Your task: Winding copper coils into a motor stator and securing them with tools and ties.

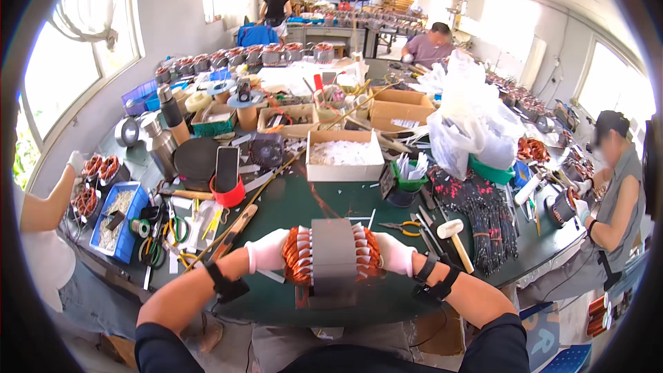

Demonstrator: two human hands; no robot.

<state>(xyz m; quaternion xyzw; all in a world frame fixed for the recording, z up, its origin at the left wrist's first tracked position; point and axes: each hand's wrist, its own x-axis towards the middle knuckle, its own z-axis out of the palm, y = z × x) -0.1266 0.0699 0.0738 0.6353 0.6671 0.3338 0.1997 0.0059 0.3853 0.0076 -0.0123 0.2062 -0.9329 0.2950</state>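
Note:
A motor stator [333, 255] with a grey metal core and copper windings at both ends is at the near edge of the green table. White paper-like insulation pieces stick out around its slots. My left hand [268, 251], in a white glove, grips the copper coils on its left end. On the opposite end my gloved right hand [395, 253] is closed against the windings. The fingertips of both hands are partly hidden behind the coils. Just right of the stator lie orange-handled pliers [402, 228] and a white-headed mallet [456, 238].
A white box of scraps [344, 170] stands beyond the stator. Left are a phone [226, 169] in a red holder, scissors [179, 228] and a blue bin [119, 254]. A bundle of dark sleeved wires [483, 224] lies right. A co-worker [615, 200] handles another stator at right; another person's arm shows left.

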